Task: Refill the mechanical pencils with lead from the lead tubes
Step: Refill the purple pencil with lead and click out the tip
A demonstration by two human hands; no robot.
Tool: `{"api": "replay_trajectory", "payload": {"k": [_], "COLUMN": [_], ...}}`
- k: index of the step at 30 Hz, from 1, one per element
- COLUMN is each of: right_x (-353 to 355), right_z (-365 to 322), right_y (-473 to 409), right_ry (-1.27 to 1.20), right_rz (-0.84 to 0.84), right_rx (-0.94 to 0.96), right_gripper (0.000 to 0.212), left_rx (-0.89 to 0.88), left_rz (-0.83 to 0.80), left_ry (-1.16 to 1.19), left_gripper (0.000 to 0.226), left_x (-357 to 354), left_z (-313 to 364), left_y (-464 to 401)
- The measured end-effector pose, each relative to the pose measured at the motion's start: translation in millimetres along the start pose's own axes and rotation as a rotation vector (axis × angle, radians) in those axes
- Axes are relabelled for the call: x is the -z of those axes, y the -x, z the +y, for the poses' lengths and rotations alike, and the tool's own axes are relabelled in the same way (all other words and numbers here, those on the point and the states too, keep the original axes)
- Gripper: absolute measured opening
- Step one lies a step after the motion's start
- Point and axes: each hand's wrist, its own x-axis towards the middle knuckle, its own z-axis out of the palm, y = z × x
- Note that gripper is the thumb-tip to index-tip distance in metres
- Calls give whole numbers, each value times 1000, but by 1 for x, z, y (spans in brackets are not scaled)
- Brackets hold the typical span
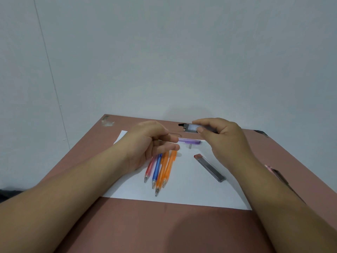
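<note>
Head view: we judge refilling barely begun — right hand [224, 141] fingers pinch a lead tube [191, 128], left hand [149, 143] fingers loosely curled holding nothing, five pencils [162, 170] lying on paper.

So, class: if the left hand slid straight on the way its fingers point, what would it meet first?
The left hand points rightward at the purple mechanical pencil on the white paper. That pencil looks first in line, though whether the fingertips already touch it is unclear.
</note>
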Motion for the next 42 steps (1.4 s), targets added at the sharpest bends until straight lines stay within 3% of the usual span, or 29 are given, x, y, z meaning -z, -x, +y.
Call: {"api": "replay_trajectory", "payload": {"k": [15,19,24,35,42], "right_x": [8,7,3,-5,-4], "right_z": [8,9,7,-5,-14], "right_y": [-3,-4,-2,5,9], "right_ry": [-120,-161,-241,-411,-436], "right_rz": [27,41,25,-110,-212], "right_rx": [-174,-212,-256,-317,-313], "right_gripper": [16,12,9,15,14], "left_rx": [-149,-237,-476,-622,-747], "left_rz": [58,52,55,-45,4], "left_ry": [-62,-233,-511,-606,-755], "left_gripper": [16,15,15,8,7], "left_x": [12,11,4,3,3], "left_z": [5,5,2,-1,-3], "left_y": [-5,-1,8,13,11]}}
